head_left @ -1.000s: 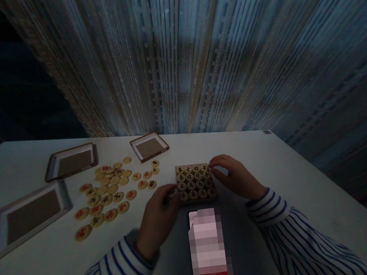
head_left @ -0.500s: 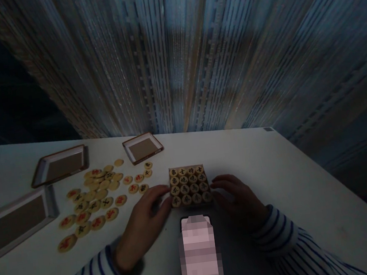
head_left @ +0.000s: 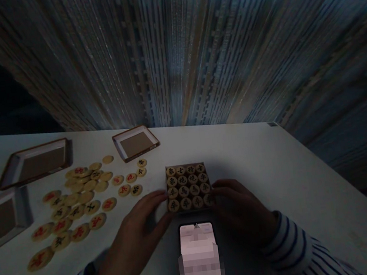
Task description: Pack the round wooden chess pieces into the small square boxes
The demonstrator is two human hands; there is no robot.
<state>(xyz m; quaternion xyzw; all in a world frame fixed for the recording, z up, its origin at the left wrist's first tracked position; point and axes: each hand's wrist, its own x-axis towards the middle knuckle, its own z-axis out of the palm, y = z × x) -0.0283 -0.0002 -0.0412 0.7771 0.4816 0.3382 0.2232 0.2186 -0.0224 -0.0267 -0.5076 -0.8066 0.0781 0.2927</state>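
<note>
A small square box sits in front of me, filled with rows of round wooden xiangqi pieces with black characters facing up. My left hand is at its left side, with thumb and fingertips against the edge. On the opposite side, the fingers of my right hand are curled against the box's right edge; that hand is dark and its thumb is hard to make out. Between them the box is gripped. Just nearer to me is a lit phone, its screen partly blurred out.
Loose xiangqi pieces, red, black and some plain side up, are scattered on the white table to the left. Beyond and beside them are a small tray, a second tray and a third tray. A striped curtain hangs behind.
The camera view has shifted, so the loose pieces and trays appear farther left. Both hands remain at the box's sides, the fingers of the right one slightly closer around its edge.
</note>
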